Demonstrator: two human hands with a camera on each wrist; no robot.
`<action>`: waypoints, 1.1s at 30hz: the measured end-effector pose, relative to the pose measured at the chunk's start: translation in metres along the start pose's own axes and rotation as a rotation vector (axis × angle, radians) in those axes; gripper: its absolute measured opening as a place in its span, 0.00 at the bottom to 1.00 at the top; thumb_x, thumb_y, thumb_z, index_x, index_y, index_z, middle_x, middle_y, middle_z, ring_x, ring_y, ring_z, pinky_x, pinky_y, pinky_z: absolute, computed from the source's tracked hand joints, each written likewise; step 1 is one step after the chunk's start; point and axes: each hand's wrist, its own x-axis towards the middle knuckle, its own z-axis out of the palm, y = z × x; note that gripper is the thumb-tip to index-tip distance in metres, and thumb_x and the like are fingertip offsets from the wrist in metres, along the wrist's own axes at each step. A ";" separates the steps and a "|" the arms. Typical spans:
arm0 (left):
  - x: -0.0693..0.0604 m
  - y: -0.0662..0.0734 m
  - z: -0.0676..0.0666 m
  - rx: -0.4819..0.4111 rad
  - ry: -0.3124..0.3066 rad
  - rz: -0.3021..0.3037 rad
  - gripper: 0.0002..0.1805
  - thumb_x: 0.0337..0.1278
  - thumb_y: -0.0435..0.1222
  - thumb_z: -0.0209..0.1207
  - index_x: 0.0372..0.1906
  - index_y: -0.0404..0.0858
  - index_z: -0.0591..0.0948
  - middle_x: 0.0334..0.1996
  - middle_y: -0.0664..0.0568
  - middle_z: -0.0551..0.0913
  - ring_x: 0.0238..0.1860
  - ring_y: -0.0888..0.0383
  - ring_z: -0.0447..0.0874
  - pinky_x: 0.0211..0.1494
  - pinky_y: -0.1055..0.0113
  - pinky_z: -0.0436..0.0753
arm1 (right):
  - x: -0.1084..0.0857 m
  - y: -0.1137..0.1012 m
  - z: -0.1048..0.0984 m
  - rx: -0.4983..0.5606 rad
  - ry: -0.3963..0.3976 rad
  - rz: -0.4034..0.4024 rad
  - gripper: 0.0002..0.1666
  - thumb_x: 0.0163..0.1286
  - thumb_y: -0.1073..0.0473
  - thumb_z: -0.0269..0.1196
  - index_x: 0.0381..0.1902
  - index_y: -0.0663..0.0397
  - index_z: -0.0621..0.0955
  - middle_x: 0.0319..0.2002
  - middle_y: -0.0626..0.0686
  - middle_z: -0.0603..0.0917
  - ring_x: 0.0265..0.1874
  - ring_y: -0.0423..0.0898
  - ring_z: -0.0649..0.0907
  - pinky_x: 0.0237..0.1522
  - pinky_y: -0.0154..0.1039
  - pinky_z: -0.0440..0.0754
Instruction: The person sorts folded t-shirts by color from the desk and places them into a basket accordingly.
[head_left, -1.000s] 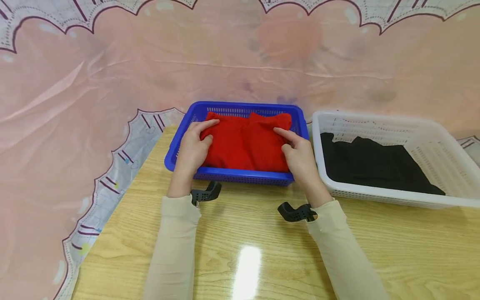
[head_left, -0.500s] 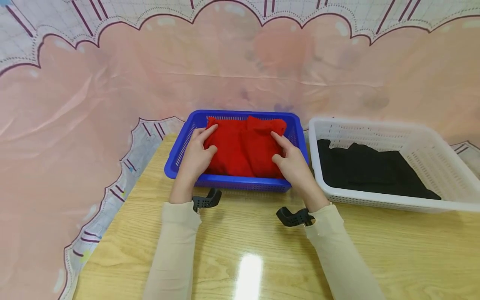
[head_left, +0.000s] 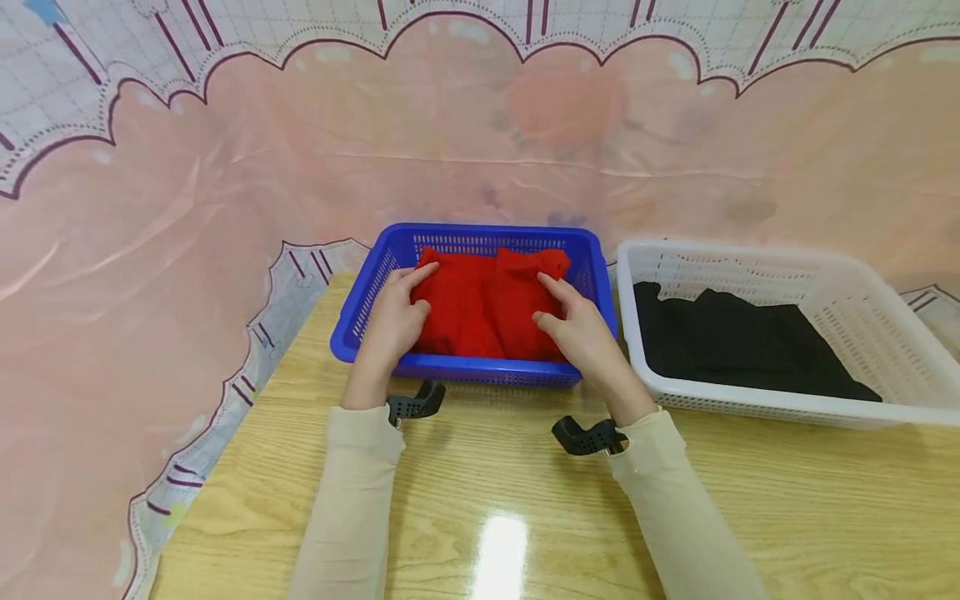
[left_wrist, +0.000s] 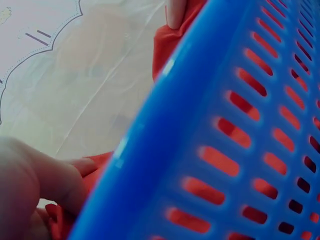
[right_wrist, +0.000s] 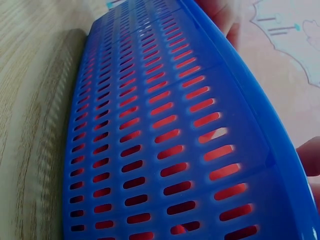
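Observation:
A folded red cloth (head_left: 480,308) lies in a blue slotted basket (head_left: 487,367). My left hand (head_left: 390,321) reaches over the basket's left side, its straight index finger and spread thumb touching the cloth's left edge. On the opposite side my right hand (head_left: 585,333) rests with index finger extended and thumb apart on the cloth's right part. Other fingers of both hands are hidden. In the left wrist view, red cloth (left_wrist: 200,190) shows through the slots, and part of the left hand (left_wrist: 40,180) is above the rim. The right wrist view shows mostly the basket wall (right_wrist: 150,125).
A white basket (head_left: 780,396) stands close on the right, holding folded black cloth (head_left: 742,346). Both baskets are on a wooden table (head_left: 450,500). A pink patterned sheet (head_left: 450,125) hangs behind and runs down the table's left edge.
The head view has tilted up, so the baskets appear lower. Both hands stay at the red cloth's sides, and the right hand's thumb and index have shifted slightly inward.

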 end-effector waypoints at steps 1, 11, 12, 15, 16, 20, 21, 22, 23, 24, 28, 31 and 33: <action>0.000 0.000 0.000 0.001 0.005 0.004 0.29 0.54 0.25 0.46 0.61 0.49 0.69 0.60 0.48 0.62 0.59 0.50 0.61 0.44 0.61 0.73 | 0.000 0.000 0.000 -0.006 0.001 -0.001 0.33 0.65 0.56 0.53 0.66 0.35 0.59 0.68 0.48 0.52 0.67 0.47 0.50 0.62 0.52 0.54; 0.001 0.003 -0.004 0.004 0.010 0.016 0.25 0.55 0.28 0.46 0.60 0.46 0.71 0.59 0.50 0.63 0.60 0.51 0.60 0.52 0.58 0.70 | 0.001 -0.006 0.000 -0.058 -0.003 -0.007 0.32 0.65 0.51 0.52 0.67 0.37 0.59 0.68 0.50 0.51 0.66 0.50 0.51 0.62 0.55 0.53; 0.001 0.004 -0.005 -0.003 0.006 0.008 0.25 0.56 0.29 0.46 0.60 0.46 0.71 0.59 0.51 0.63 0.60 0.51 0.60 0.53 0.57 0.69 | 0.001 -0.007 0.000 -0.061 -0.005 -0.006 0.32 0.65 0.51 0.52 0.67 0.37 0.58 0.68 0.50 0.51 0.66 0.50 0.51 0.62 0.55 0.53; 0.000 0.005 -0.005 -0.024 -0.020 -0.025 0.24 0.57 0.33 0.46 0.60 0.46 0.70 0.59 0.51 0.62 0.60 0.52 0.59 0.54 0.56 0.68 | 0.001 -0.007 0.000 -0.065 0.001 0.005 0.32 0.65 0.50 0.52 0.67 0.39 0.59 0.68 0.50 0.52 0.66 0.49 0.51 0.62 0.54 0.52; 0.000 0.005 -0.005 -0.027 -0.028 -0.034 0.24 0.58 0.34 0.46 0.61 0.46 0.69 0.59 0.51 0.62 0.60 0.52 0.59 0.54 0.56 0.68 | 0.000 -0.007 0.000 -0.065 0.005 0.010 0.32 0.65 0.50 0.52 0.67 0.40 0.59 0.68 0.50 0.53 0.66 0.49 0.52 0.62 0.54 0.52; -0.001 0.005 -0.004 -0.011 -0.046 -0.040 0.24 0.58 0.35 0.47 0.61 0.44 0.69 0.60 0.51 0.61 0.60 0.51 0.58 0.56 0.56 0.67 | -0.001 -0.007 0.000 -0.066 0.019 0.027 0.32 0.66 0.49 0.52 0.67 0.43 0.59 0.67 0.49 0.55 0.66 0.49 0.50 0.62 0.54 0.51; -0.001 0.006 -0.003 -0.005 -0.049 -0.038 0.24 0.58 0.36 0.47 0.61 0.44 0.69 0.60 0.50 0.61 0.60 0.51 0.58 0.56 0.56 0.66 | -0.001 -0.007 0.000 -0.066 0.021 0.030 0.32 0.66 0.49 0.51 0.67 0.43 0.59 0.67 0.49 0.55 0.67 0.49 0.50 0.62 0.54 0.51; -0.001 0.006 -0.003 0.001 -0.052 -0.036 0.24 0.58 0.36 0.47 0.61 0.44 0.68 0.60 0.50 0.61 0.61 0.51 0.58 0.57 0.55 0.66 | -0.001 -0.007 0.000 -0.067 0.022 0.029 0.32 0.66 0.49 0.51 0.67 0.44 0.59 0.67 0.50 0.55 0.67 0.49 0.50 0.62 0.55 0.51; -0.001 0.006 -0.003 0.010 -0.056 -0.035 0.24 0.59 0.37 0.47 0.61 0.44 0.68 0.60 0.50 0.61 0.61 0.51 0.59 0.57 0.55 0.66 | -0.001 -0.007 0.001 -0.066 0.025 0.030 0.32 0.66 0.49 0.51 0.67 0.44 0.59 0.67 0.50 0.55 0.66 0.49 0.50 0.62 0.55 0.51; -0.001 0.006 -0.003 0.017 -0.061 -0.035 0.23 0.59 0.37 0.48 0.62 0.44 0.68 0.60 0.50 0.61 0.61 0.50 0.58 0.58 0.54 0.65 | -0.001 -0.007 0.001 -0.068 0.027 0.028 0.32 0.66 0.49 0.51 0.67 0.44 0.59 0.67 0.50 0.55 0.66 0.49 0.50 0.62 0.55 0.51; -0.001 0.006 -0.003 0.047 -0.082 -0.035 0.23 0.60 0.41 0.49 0.62 0.47 0.68 0.62 0.49 0.59 0.62 0.49 0.57 0.59 0.50 0.64 | -0.001 -0.008 0.001 -0.076 0.052 0.011 0.32 0.66 0.49 0.52 0.67 0.43 0.59 0.67 0.49 0.54 0.66 0.50 0.53 0.61 0.56 0.54; -0.001 0.006 -0.004 0.064 -0.090 -0.039 0.23 0.60 0.43 0.49 0.62 0.48 0.67 0.64 0.48 0.57 0.64 0.47 0.55 0.59 0.47 0.62 | -0.001 -0.009 0.001 -0.075 0.076 0.006 0.32 0.65 0.50 0.52 0.66 0.41 0.60 0.68 0.49 0.50 0.66 0.51 0.52 0.60 0.58 0.54; -0.002 0.006 -0.005 0.066 -0.089 -0.042 0.23 0.60 0.44 0.48 0.62 0.47 0.68 0.65 0.48 0.55 0.64 0.47 0.52 0.59 0.46 0.61 | 0.000 -0.009 0.001 -0.073 0.088 0.006 0.31 0.65 0.50 0.52 0.66 0.42 0.60 0.69 0.50 0.48 0.66 0.52 0.51 0.59 0.59 0.54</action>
